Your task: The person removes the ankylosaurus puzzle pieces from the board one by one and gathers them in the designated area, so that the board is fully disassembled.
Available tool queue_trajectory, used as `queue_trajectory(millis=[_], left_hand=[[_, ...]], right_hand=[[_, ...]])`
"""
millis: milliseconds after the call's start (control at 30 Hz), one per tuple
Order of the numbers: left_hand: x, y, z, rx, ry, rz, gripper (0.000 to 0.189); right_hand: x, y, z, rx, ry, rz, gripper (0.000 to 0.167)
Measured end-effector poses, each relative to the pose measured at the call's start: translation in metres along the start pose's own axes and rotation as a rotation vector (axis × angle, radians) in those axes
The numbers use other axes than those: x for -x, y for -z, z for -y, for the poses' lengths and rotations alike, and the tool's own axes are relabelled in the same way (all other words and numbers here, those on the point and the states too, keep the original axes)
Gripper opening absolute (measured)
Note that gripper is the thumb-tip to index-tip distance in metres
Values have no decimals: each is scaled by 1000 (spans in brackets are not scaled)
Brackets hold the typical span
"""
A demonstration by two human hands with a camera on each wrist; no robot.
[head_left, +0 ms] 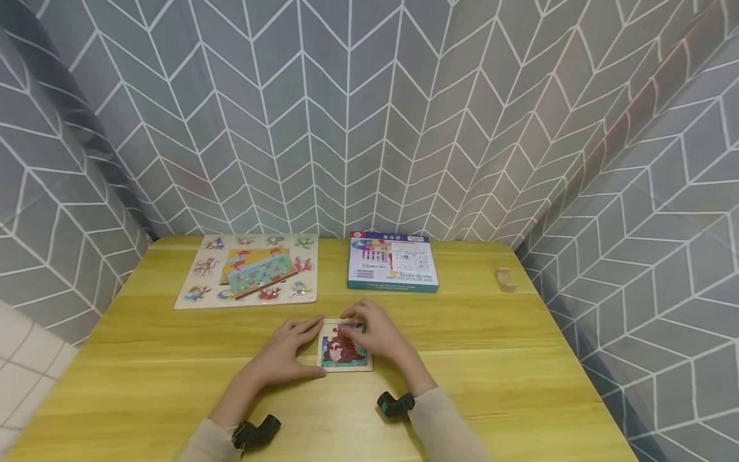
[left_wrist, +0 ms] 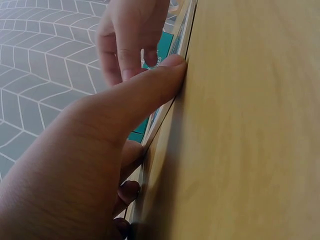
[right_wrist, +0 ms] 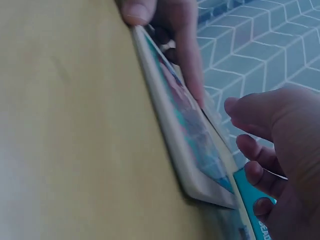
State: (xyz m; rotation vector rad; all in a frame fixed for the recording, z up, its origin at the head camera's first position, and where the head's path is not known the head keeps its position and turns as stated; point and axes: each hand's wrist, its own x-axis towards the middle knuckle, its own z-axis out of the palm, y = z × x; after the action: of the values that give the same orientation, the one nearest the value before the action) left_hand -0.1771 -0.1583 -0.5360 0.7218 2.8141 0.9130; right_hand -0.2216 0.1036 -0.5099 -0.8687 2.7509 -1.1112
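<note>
A small square jigsaw puzzle [head_left: 344,353] in a pale wooden frame lies flat near the table's middle. Its picture shows a reddish-brown animal on blue and green. My left hand [head_left: 284,356] rests at the frame's left side, thumb by the near corner and a fingertip by the far corner, fingers mostly straight. Over the puzzle's far right part hovers my right hand [head_left: 378,333], hiding some of the picture. In the right wrist view that hand [right_wrist: 285,145] has loosely bent fingers, a gap between thumb and fingers, and nothing seen held. The left thumb [left_wrist: 145,87] lies straight against the frame edge.
At the back left is a sea-animal puzzle board [head_left: 193,282], with a green puzzle [head_left: 262,274] and a yellow one [head_left: 239,256] stacked on it. A flat boxed set [head_left: 392,263] lies behind the hands. A small beige object [head_left: 505,280] sits far right.
</note>
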Motion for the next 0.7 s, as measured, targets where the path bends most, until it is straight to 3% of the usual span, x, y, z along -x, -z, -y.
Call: queue_trajectory(millis=[233,700], left_hand=[[1,0,-1,5,-2,2,105],[0,0,0,4,1,8,105]], right_hand=[[2,-11,3,68,7,91,26],[2,-16,3,134,30,87,23]])
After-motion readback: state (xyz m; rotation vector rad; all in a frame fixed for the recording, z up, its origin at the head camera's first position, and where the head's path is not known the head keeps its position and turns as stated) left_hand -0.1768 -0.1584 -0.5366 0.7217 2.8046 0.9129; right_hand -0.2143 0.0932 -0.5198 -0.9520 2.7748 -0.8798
